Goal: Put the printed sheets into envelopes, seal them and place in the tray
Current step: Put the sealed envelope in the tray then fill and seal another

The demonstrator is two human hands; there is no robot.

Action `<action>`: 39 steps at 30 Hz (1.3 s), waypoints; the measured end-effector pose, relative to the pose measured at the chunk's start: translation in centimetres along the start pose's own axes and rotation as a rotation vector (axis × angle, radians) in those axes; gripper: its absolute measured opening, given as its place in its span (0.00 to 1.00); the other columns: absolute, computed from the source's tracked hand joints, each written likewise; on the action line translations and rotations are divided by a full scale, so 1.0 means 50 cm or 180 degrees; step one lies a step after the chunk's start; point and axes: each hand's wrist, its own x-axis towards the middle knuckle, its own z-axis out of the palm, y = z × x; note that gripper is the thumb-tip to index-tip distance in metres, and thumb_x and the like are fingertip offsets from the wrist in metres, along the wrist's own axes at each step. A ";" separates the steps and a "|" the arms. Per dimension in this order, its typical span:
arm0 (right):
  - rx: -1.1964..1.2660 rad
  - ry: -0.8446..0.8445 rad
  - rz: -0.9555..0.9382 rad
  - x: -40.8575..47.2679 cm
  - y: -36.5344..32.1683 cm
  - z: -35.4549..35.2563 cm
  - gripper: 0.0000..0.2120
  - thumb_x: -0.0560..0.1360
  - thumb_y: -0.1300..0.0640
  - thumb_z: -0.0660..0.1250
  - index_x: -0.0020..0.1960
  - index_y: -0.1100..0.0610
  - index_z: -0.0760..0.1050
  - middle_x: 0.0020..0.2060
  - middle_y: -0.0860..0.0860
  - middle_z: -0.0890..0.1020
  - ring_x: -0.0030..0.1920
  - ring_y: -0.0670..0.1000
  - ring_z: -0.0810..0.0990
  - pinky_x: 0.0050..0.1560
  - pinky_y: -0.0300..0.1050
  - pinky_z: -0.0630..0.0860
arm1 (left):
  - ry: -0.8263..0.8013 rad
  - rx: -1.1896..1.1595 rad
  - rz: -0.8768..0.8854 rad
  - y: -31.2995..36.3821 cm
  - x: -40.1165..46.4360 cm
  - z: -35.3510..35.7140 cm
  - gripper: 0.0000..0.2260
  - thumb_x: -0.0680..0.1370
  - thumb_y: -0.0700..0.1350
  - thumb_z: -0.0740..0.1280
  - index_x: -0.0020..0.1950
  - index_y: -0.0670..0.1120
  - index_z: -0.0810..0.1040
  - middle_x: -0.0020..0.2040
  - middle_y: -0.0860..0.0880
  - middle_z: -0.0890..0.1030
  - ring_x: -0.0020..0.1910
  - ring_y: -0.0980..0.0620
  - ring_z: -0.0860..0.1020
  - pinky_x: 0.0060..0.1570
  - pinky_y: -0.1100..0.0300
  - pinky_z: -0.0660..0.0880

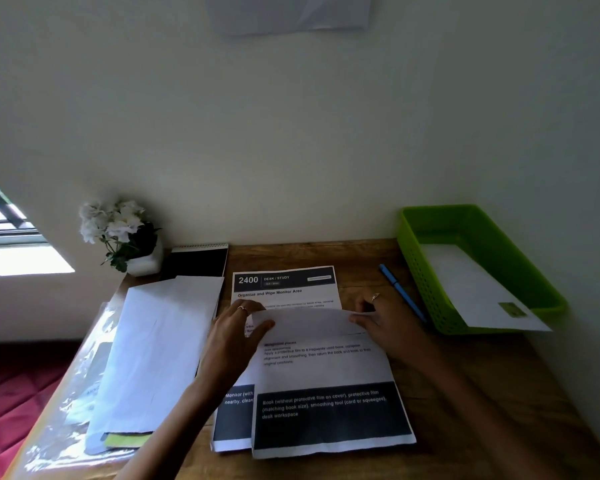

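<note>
Head view: I see my left hand [238, 336] and right hand [383, 322] pinching the top edge of a printed sheet [326, 375], folded toward me at desk [482, 393] centre. White paper, black band; one envelope [478, 292] lies in the green tray [409, 244].

On the lower printed sheet [284, 289], "2400", "DESK / STUDY" and "Organize and Wipe Monitor Area" can be read — on the folded top sheet [326, 375], "Book (without protective film on cover), protective film (matching book size), smoothing tool (card or squeegee), desk workspace".
</note>
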 end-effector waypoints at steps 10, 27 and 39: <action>0.0223 -0.0348 -0.0016 -0.068 0.002 -0.002 0.13 0.74 0.63 0.66 0.39 0.45 0.71 0.49 0.45 0.79 0.51 0.38 0.75 0.47 0.24 0.69 | -0.0610 0.0260 0.0499 0.010 -0.054 -0.014 0.21 0.75 0.64 0.57 0.54 0.52 0.81 0.57 0.56 0.81 0.57 0.58 0.78 0.57 0.54 0.76; -0.0601 -0.0604 -0.0065 -0.103 0.011 0.048 0.18 0.75 0.45 0.65 0.63 0.48 0.71 0.68 0.42 0.68 0.66 0.42 0.65 0.61 0.32 0.60 | -0.1525 0.0906 0.0507 0.015 -0.087 0.063 0.40 0.70 0.71 0.30 0.75 0.55 0.54 0.74 0.58 0.52 0.73 0.59 0.50 0.73 0.55 0.53; -0.1268 -0.0437 -0.0407 -0.077 -0.041 0.161 0.27 0.78 0.48 0.45 0.74 0.57 0.58 0.75 0.51 0.60 0.74 0.49 0.58 0.72 0.43 0.48 | -0.2107 0.1003 0.0320 0.023 -0.070 0.074 0.43 0.59 0.70 0.18 0.71 0.55 0.35 0.72 0.56 0.34 0.71 0.58 0.34 0.68 0.62 0.35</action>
